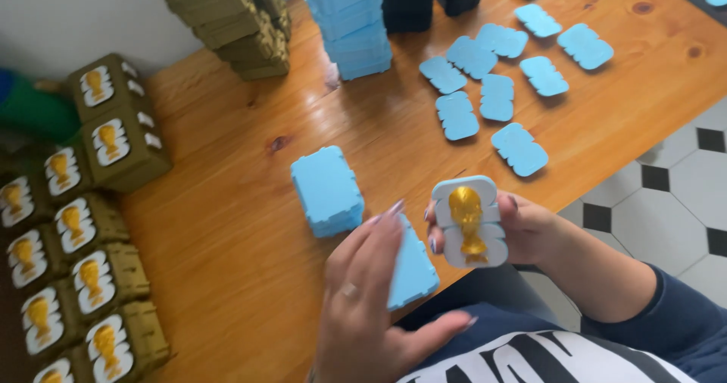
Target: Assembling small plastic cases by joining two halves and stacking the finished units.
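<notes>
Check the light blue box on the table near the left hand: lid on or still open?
Cannot tell for sure. The light blue box stands alone and shows a plain blue top with no gold trophy panel; the left hand holds a separate blue piece.

Bright even daylight, soft glare on the wooden table (250, 201) at upper centre, short shadows, motion blur lower centre.

Stacked boxes (83, 277) line the table's (242, 231) left edge; loose lids (492, 95) lie far right.

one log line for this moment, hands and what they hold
left hand: holds blue box piece | right hand: holds white lid with gold trophy | wooden table: blue box
</notes>
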